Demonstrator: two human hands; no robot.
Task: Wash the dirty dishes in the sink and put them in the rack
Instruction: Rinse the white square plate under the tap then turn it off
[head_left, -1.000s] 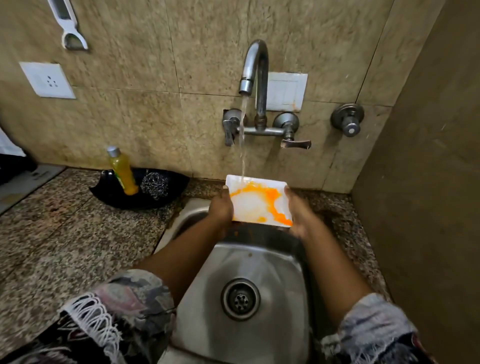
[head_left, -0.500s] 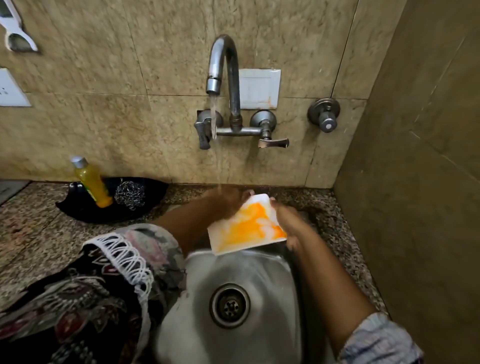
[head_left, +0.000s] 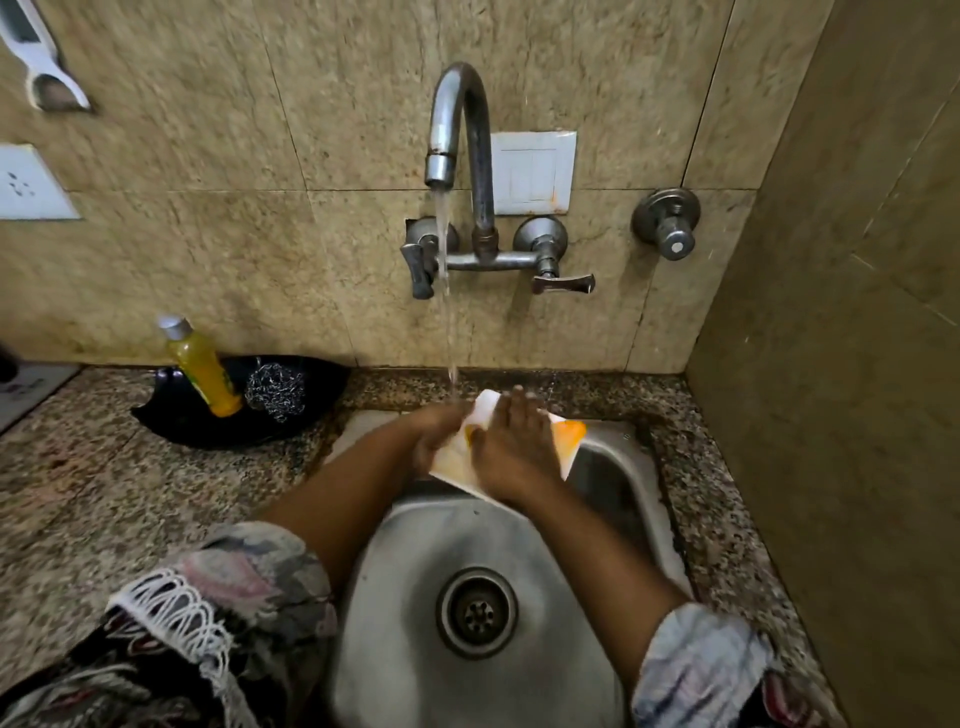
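Observation:
A white rectangular plate (head_left: 567, 436) smeared with orange sauce is held over the back of the steel sink (head_left: 415, 613), under the running tap (head_left: 457, 130). My left hand (head_left: 434, 436) grips the plate's left edge from below. My right hand (head_left: 511, 447) lies flat across the plate's face with fingers spread, covering most of it. The water stream lands at the plate's upper left corner. The sink basin below is bare around the drain (head_left: 477, 612). No rack is in view.
On the granite counter (head_left: 104, 493) left of the sink sits a black dish (head_left: 197, 426) holding a yellow soap bottle (head_left: 202, 366) and a steel scrubber (head_left: 275, 389). A tiled wall closes the right side. Tap handles (head_left: 563, 283) stick out above the sink.
My right hand has moved from the plate's right edge onto its face. The plate has shifted right and tilted; the view has shifted too.

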